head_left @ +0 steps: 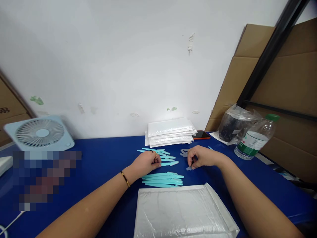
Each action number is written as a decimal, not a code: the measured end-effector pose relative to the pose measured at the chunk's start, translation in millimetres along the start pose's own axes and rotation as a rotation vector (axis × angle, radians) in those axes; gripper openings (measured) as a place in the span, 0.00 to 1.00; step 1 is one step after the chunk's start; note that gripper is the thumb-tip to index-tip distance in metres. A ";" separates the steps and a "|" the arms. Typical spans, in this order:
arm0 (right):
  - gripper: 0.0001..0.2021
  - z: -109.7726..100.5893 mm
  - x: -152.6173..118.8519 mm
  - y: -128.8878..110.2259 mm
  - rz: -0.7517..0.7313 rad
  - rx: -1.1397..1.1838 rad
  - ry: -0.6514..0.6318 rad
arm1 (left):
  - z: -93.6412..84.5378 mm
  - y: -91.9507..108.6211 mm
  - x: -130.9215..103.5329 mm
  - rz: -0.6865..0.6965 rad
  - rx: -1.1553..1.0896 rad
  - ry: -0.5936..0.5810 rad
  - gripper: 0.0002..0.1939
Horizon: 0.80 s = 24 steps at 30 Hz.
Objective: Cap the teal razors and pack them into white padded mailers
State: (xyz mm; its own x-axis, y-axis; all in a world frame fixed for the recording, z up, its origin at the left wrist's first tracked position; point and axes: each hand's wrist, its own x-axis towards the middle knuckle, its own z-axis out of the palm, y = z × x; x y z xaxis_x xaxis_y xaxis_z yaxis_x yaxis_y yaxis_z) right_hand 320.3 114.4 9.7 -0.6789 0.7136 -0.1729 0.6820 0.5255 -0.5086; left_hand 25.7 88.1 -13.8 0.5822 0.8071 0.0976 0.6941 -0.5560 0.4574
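Observation:
My left hand (146, 162) is closed, its fingertips on the handle end of a teal eyebrow razor (171, 163) whose head points right. More teal razors (153, 150) lie loosely behind and under that hand. In front of it, several razors (162, 180) lie side by side in a row. My right hand (204, 156) pinches a small translucent cap (189, 168) at the blue tabletop. A few similar clear caps (183, 152) lie just left of its knuckles. Near me lies a silvery-white padded mailer (178, 211), flat below both hands.
A stack of white padded mailers (170, 130) rests against the wall beside a phone (201, 134). To the right stand a green-capped water bottle (255, 138) and a plastic-wrapped dark container (230, 125). A light-blue fan (42, 133) is at the left, near a blurred-out patch.

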 end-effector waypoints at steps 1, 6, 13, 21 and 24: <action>0.10 3.2 3.5 0.0 0.011 0.003 -0.002 | 1.3 -1.5 1.0 -0.018 0.037 0.032 0.07; 0.10 10.6 11.6 -5.0 0.038 -0.010 0.049 | 0.7 0.9 -0.4 -0.026 0.105 0.167 0.08; 0.10 12.5 10.2 -15.4 0.005 0.000 0.041 | 2.1 5.9 -3.0 -0.060 -0.151 -0.146 0.11; 0.11 18.8 15.5 -22.8 0.029 -0.032 0.091 | 11.2 -1.7 3.1 -0.077 -0.181 -0.059 0.11; 0.11 18.0 15.5 -22.3 0.044 -0.043 0.110 | 12.0 -3.0 3.0 -0.077 -0.185 -0.063 0.11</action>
State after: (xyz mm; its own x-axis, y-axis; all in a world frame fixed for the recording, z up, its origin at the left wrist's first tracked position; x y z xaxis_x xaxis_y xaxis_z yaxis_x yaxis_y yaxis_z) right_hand 289.7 105.5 3.2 -0.6159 0.7815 -0.0993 0.7228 0.5104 -0.4659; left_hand 30.5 89.8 -25.5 0.5599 0.8285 0.0034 0.6511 -0.4426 0.6166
